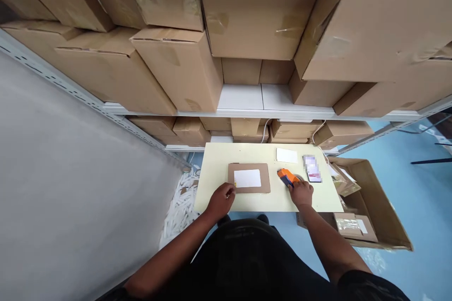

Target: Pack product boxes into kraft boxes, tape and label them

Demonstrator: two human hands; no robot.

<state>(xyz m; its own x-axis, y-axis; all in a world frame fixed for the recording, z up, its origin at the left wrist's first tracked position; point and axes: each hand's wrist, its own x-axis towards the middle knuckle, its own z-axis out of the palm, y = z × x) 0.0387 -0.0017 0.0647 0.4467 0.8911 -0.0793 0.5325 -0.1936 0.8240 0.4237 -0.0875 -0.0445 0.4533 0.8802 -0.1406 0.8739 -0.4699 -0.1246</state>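
Observation:
A flat brown cardboard package with a white label lies on the pale yellow table. At its lower left corner is my left hand, fingers curled together; whether anything small is pinched in them is hidden. My right hand is closed on the near end of an orange and dark-blue handheld tool, whose exact kind does not show. A greyish curved part sticks out beside it, partly covered by my fingers. Above the tool lies a stack of white labels or paper, and to its right a phone with its screen lit.
Shelves packed with cardboard boxes stand behind the table. On the right, a large open carton holds several packages. White paper strips litter the floor at left, beside a grey wall. A white cable hangs behind.

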